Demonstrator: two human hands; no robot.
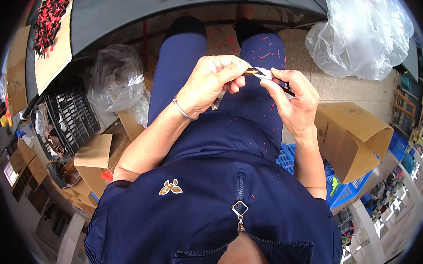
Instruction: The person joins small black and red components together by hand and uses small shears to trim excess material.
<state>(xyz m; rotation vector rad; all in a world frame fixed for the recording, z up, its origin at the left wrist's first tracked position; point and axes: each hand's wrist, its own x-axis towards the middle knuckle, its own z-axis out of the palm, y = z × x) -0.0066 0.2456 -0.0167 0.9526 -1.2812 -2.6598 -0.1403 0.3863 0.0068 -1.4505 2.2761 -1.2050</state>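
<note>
Most of the view is filled by navy clothes (209, 193), worn by a seated person. Beyond the knees, a dark-topped table (121, 18) is seen along the upper edge. At its right end a clear bag (358, 36) is bunched up; below that, an open carton (346, 138) is set near a blue crate (355, 187). At the left, a black crate (71, 119) is partly covered by clutter. On the table's left end a cardboard sheet (53, 68) is laid, and on it a red-and-black pile (48, 26) of small pieces is heaped.

Above the lap, the two hands are brought close together but kept slightly apart. By the left hand (209, 82), a small dark-and-gold piece (251, 71) is pinched between thumb and finger. By the right hand (295, 102), a pale, pointed tool (264, 73), possibly snips, is gripped, its tip brought up to the piece; whether contact is made cannot be told. Over the thighs, red scraps (264, 55) are strewn.

The step in hand is judged to be fine trimming. For the next move, the piece would need to be held firmly, the tool aligned precisely, and the left fingertips kept clear of its point.
</note>
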